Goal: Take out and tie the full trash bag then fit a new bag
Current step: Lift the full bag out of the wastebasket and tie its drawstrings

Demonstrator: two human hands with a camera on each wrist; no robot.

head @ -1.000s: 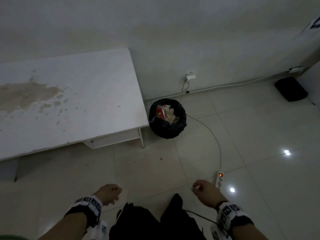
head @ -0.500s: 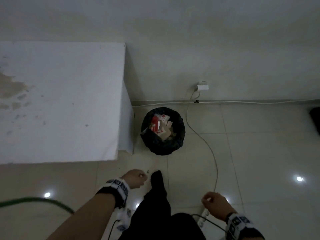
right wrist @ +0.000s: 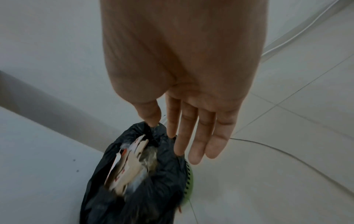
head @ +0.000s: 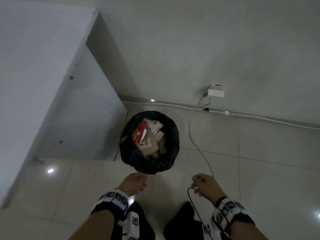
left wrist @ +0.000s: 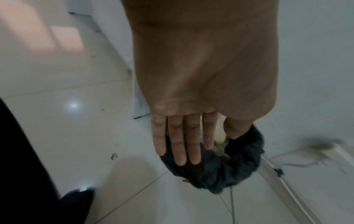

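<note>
Both hands short of the full trash bag [head: 149, 142], straight ahead on the floor.
Left hand [head: 134, 183] lies nearest its near rim, right hand [head: 206, 185] off to the right; both hold nothing, fingers extended in the wrist views.

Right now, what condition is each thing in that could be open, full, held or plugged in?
Trash bag: still in the bin, mouth open, untied, full of cardboard and paper.
Bin: upright on the floor, lined by the bag.
Left hand: open, fingers straight, empty.
Right hand: open, fingers straight, empty.
Wall plug: plugged in, cable trailing across the floor.
</note>
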